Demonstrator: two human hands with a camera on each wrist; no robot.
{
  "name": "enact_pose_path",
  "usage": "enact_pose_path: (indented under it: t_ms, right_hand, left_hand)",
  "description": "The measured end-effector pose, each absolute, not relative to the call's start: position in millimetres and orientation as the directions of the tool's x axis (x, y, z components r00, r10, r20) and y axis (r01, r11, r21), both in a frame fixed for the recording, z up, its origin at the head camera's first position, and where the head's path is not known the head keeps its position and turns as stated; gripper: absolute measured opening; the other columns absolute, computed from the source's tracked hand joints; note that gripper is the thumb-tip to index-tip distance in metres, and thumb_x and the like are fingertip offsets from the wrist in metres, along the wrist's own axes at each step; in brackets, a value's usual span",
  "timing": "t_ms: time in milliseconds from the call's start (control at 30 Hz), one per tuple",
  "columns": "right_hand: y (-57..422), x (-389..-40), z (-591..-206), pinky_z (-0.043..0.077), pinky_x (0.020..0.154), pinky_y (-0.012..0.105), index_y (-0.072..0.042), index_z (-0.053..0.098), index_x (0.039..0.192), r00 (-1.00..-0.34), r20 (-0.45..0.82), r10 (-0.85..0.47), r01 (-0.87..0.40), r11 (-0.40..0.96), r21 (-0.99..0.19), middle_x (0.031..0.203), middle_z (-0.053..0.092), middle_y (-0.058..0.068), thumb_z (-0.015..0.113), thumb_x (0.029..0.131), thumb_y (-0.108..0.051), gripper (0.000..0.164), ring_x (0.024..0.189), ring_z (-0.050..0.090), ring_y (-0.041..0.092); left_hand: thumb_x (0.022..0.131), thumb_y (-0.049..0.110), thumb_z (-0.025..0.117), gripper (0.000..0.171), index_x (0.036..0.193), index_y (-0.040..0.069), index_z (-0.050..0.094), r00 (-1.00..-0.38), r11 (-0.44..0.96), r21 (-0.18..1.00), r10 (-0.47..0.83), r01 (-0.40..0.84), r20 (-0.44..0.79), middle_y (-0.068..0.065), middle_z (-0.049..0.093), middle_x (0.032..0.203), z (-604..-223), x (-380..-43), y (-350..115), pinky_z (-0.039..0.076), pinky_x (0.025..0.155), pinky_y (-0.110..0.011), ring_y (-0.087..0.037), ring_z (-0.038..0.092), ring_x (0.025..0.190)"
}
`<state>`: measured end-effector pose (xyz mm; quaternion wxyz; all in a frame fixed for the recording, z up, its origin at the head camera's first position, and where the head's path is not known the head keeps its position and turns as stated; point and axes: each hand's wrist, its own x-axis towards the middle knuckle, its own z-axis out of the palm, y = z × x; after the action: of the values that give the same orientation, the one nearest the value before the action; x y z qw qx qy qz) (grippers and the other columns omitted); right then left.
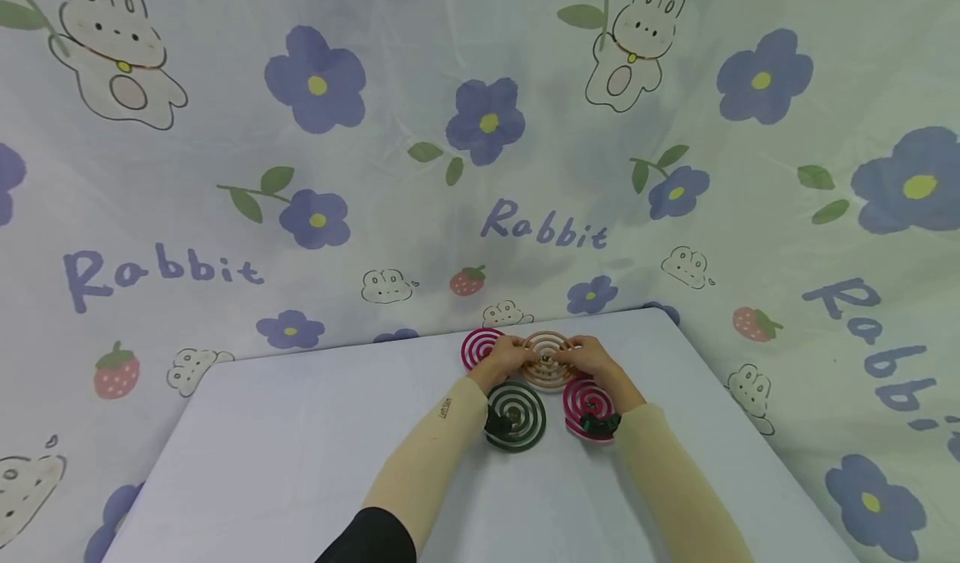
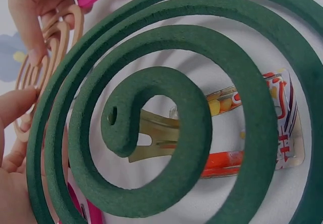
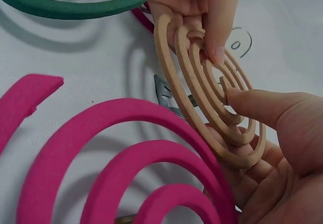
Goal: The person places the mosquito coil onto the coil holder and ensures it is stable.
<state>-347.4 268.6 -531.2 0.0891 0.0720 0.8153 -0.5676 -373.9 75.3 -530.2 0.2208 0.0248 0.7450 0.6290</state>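
A tan mosquito coil (image 1: 547, 371) is held up at the far side of the table, between my two hands. My left hand (image 1: 507, 356) pinches its left part and my right hand (image 1: 591, 356) its right part. The right wrist view shows the tan coil (image 3: 197, 82) tilted, its rings spread apart, with the right thumb (image 3: 252, 103) near its centre. Beneath it is a metal stand (image 3: 162, 89). Nearer me, a green mosquito coil (image 1: 514, 417) sits by my left wrist, raised on a printed tin stand (image 2: 290, 133).
A pink coil (image 1: 478, 348) lies at the back, behind my left hand. Another pink coil (image 1: 588, 398) is under my right wrist, close to the camera band. The white table (image 1: 300, 446) extends left, and a patterned curtain (image 1: 405, 238) hangs behind it.
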Motion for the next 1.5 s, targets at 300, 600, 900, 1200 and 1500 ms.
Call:
enact_pose_path:
  t_ms: [300,600,900,1200,1500]
  right_hand:
    - [268,-351,-536,0.052,0.055,0.028,0.008,0.06,0.114,-0.974,-0.225,0.03,0.219,0.376,-0.9,0.082,0.065,0.012,0.075,0.085,-0.016,0.041,0.063,0.062,0.017]
    - [269,-353,-537,0.05,0.055,0.028,0.006,0.06,0.116,-0.968,-0.245,0.049,0.244,0.395,-0.886,0.088,0.063,0.011,0.076,0.085,-0.021,0.044,0.064,0.059,0.016]
    - [268,-354,-537,0.051,0.053,0.027,0.007,0.058,0.116,-0.966,-0.253,0.042,0.25,0.379,-0.891,0.082,0.063,0.011,0.075,0.086,-0.018,0.042,0.06,0.06,0.016]
    - [269,-350,-536,0.052,0.053,0.028,0.008,0.059,0.111,-0.97,-0.244,0.005,0.228,0.381,-0.896,0.078,0.063,0.011,0.076,0.084,-0.02,0.042,0.059,0.061,0.016]
    - [268,-355,-543,0.049,0.053,0.026,0.005,0.06,0.115,-0.967,-0.252,0.047,0.249,0.409,-0.878,0.084,0.063,0.01,0.076,0.084,-0.021,0.044,0.061,0.058,0.014]
  left_hand:
    - [0.087,0.011,0.073,0.029,0.112,0.0,0.062,-0.909,0.217,0.948,0.297,-0.233,-0.291,-0.008,0.063,0.095,-532,-374,75,0.048,0.059,-0.022,-0.012,0.058,0.07]
    - [0.087,0.007,0.072,0.03,0.112,-0.003,0.061,-0.902,0.191,0.947,0.305,-0.258,-0.307,-0.008,0.064,0.088,-530,-374,76,0.05,0.059,-0.023,-0.012,0.06,0.067]
    - [0.087,0.008,0.073,0.033,0.115,-0.003,0.059,-0.905,0.199,0.947,0.297,-0.254,-0.305,-0.009,0.063,0.092,-530,-373,75,0.051,0.06,-0.023,-0.012,0.06,0.069]
    - [0.087,0.006,0.071,0.033,0.116,-0.005,0.059,-0.901,0.202,0.948,0.313,-0.247,-0.301,-0.011,0.062,0.094,-530,-372,75,0.053,0.064,-0.025,-0.015,0.061,0.073]
    - [0.088,0.006,0.071,0.036,0.119,-0.006,0.057,-0.887,0.2,0.941,0.326,-0.274,-0.328,-0.01,0.062,0.095,-529,-371,73,0.054,0.068,-0.026,-0.014,0.062,0.075]
